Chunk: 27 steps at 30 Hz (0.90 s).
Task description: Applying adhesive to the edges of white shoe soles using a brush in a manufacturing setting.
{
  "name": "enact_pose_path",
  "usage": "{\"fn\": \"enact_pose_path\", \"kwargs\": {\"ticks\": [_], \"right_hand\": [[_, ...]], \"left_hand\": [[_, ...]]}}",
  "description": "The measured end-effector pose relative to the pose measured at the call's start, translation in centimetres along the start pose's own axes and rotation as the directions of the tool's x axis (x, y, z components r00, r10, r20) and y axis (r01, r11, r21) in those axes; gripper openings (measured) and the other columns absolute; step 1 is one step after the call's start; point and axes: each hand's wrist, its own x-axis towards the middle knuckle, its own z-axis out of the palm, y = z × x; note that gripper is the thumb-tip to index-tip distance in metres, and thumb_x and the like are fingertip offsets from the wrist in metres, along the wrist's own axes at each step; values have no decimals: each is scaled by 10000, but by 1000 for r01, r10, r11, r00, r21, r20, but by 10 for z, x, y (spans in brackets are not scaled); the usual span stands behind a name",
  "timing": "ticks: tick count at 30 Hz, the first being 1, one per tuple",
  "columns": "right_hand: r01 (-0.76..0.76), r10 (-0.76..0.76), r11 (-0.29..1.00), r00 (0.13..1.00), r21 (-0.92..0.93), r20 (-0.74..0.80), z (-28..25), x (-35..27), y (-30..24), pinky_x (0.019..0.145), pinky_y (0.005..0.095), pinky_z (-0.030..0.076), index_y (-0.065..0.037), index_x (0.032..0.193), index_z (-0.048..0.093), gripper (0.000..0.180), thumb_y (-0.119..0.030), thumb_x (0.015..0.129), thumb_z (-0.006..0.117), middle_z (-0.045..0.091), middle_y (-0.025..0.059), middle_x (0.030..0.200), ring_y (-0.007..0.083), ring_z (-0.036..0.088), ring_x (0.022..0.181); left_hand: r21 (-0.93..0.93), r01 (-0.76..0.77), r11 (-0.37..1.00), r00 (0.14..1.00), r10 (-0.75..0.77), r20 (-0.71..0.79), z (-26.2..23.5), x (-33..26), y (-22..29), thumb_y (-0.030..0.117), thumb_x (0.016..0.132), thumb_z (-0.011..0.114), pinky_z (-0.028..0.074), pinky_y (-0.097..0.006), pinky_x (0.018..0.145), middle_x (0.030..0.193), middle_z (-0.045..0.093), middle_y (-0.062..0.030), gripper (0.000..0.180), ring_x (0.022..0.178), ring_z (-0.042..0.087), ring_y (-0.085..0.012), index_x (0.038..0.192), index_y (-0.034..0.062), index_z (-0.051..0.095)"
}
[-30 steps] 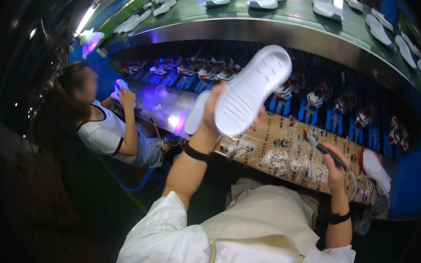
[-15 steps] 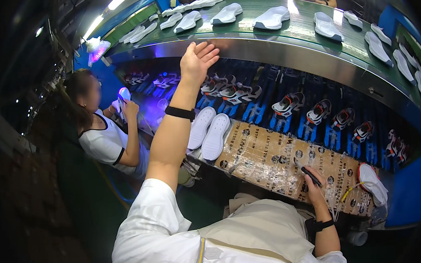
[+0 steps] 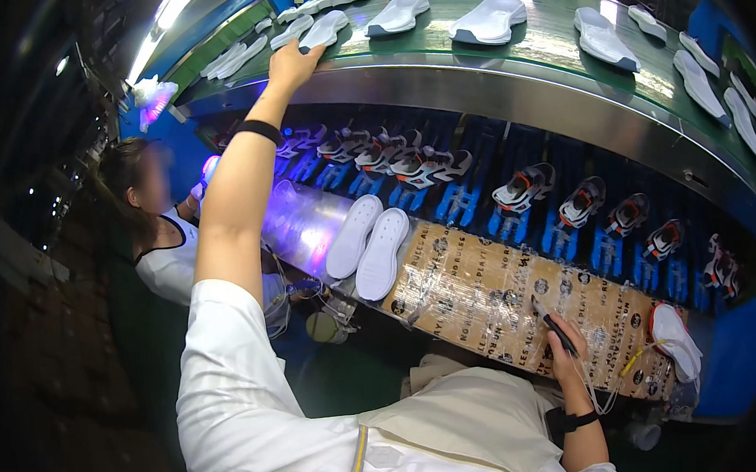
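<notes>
My left hand [image 3: 291, 64] is stretched up to the green conveyor belt [image 3: 548, 39] and rests on a white shoe sole [image 3: 324, 29] near the belt's left end. My right hand [image 3: 567, 350] lies low on the cardboard-covered bench [image 3: 494, 294], shut on a dark pen-like tool [image 3: 553, 327]. Two white soles [image 3: 368, 247] lie side by side, tread up, on the bench's left part. Another white sole [image 3: 674, 339] lies at the bench's right end.
Several more white soles [image 3: 490, 17] ride the curved belt. Below it, shoe uppers [image 3: 522, 188] stand on blue racks [image 3: 471, 196]. A person [image 3: 156, 223] on the left works under a purple lamp [image 3: 153, 98].
My left hand held one white sole aloft, put it down beside the other on the bench, then reached higher to the belt. My right hand barely moved.
</notes>
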Motion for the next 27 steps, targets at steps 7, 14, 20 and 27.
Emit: {"fn": "enact_pose_path", "kwargs": {"ticks": [7,14,20,27], "right_hand": [[-39,39,999,999,-27,-12,0,2,6,759,352,493,42,1182,713,312,-123,916,701,667,141,915,250,633,817],[-118,118,993,993,-30,0,0,-4,13,790,363,514,63,1174,709,325,-139,920,701,683,176,975,286,652,848],[-123,123,983,992,-133,-9,7,-1,5,743,371,514,85,1176,703,353,-166,928,693,687,202,965,298,643,813],[-80,82,991,997,-108,9,2,2,2,744,365,508,84,1181,697,340,-148,933,678,666,188,937,296,635,797]], "left_hand": [[-193,-135,972,963,174,206,35,68,-41,426,1047,397,494,-478,979,1180,708,-262,514,1126,651,-443,1260,45,669],[-18,78,997,974,-72,213,63,143,-136,309,963,543,490,-541,1013,1258,668,-274,580,1197,627,-437,1477,40,523],[429,-485,762,874,405,270,121,157,-134,216,894,668,477,-456,1092,1335,632,-294,696,1258,606,-429,1532,60,439],[495,-519,697,852,470,230,104,200,-163,424,944,628,496,-466,1029,1310,665,-244,566,1194,644,-403,1379,62,631]]}}
